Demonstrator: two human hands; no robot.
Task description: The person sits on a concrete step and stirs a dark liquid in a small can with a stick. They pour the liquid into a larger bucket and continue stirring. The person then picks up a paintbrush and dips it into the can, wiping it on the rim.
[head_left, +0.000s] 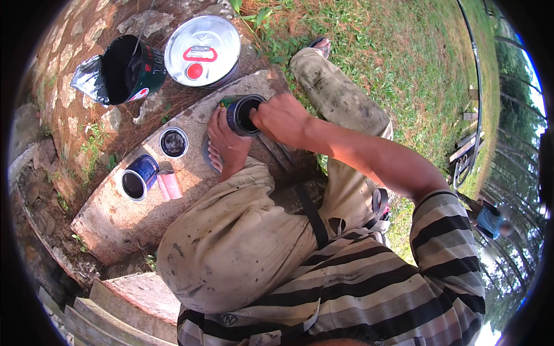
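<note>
Open can [240, 119] lies between left fingers [216, 123], clamped on its side, and right fingers [259, 117] at its rim, grip indeterminable.

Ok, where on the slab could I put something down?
The biggest bare patch of slab lies between the blue can, the pink piece and its lower-left end. A narrower one lies between the small tin and left hand. It's crowded where that hand, the right hand, held can and foot bunch up.
</note>
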